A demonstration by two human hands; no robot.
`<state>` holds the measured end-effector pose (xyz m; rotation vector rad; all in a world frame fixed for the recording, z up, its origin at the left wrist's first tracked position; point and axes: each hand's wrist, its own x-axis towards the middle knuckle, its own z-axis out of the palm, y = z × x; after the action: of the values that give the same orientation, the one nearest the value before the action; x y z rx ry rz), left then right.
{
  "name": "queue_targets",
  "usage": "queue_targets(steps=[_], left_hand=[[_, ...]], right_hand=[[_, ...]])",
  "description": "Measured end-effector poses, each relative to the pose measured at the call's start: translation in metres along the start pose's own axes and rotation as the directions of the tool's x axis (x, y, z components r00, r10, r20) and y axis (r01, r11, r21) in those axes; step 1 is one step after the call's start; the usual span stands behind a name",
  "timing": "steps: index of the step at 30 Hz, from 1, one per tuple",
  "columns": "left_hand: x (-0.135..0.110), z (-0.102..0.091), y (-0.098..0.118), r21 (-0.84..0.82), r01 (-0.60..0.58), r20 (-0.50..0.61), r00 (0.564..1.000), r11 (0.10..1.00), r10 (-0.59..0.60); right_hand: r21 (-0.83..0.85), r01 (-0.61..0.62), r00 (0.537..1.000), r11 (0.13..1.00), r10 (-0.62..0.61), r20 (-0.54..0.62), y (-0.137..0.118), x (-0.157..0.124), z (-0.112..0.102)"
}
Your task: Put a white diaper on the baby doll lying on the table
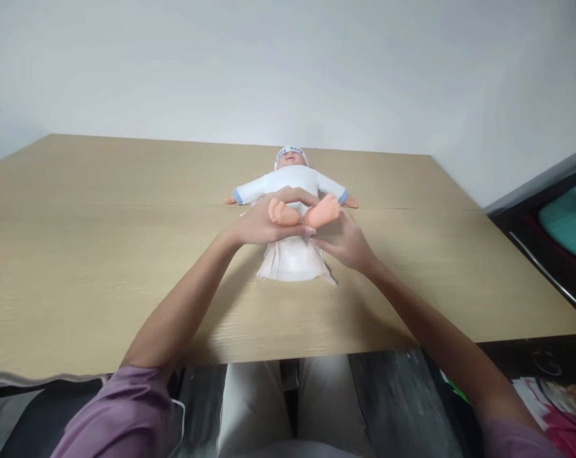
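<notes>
A baby doll (295,181) in a white top with blue cuffs and a printed white headband lies on its back, head away from me, arms spread. Its two bare feet are raised toward me. My left hand (259,222) is wrapped round the doll's legs near the feet, thumb stretched under them. On the other side my right hand (348,242) closes against the doll's right-hand leg, its fingers partly hidden behind the foot. Beneath the legs a white diaper (292,261) lies spread, its front edge toward me.
The doll lies on a wide wooden table (126,273) against a pale wall (288,70). At the right stands a dark shelf with a folded teal cloth (569,219). Papers and a red item (564,426) lie low at the right, beside the table edge.
</notes>
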<state>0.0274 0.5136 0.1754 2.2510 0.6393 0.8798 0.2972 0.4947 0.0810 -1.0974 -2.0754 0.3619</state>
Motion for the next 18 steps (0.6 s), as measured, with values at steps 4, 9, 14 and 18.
queue_targets(steps=[4,9,14,18], left_hand=[[-0.017,0.011,-0.006,-0.018,-0.061,0.030,0.998,0.998,0.062],[-0.053,0.006,-0.033,0.166,-0.019,0.002,1.000,0.986,0.019],[-0.100,0.006,-0.070,0.305,0.020,0.050,0.998,0.952,-0.037],[-0.124,0.012,-0.084,0.283,0.012,0.100,0.994,0.959,-0.041]], right_hand=[[0.026,0.090,0.993,0.996,-0.091,0.073,-0.022,0.003,-0.007],[-0.014,0.256,0.932,0.967,-0.243,0.268,-0.003,-0.005,-0.024],[-0.097,0.364,0.901,0.926,-0.323,0.290,0.037,-0.028,-0.016],[-0.123,0.388,0.893,0.913,-0.340,0.296,0.057,-0.036,-0.001]])
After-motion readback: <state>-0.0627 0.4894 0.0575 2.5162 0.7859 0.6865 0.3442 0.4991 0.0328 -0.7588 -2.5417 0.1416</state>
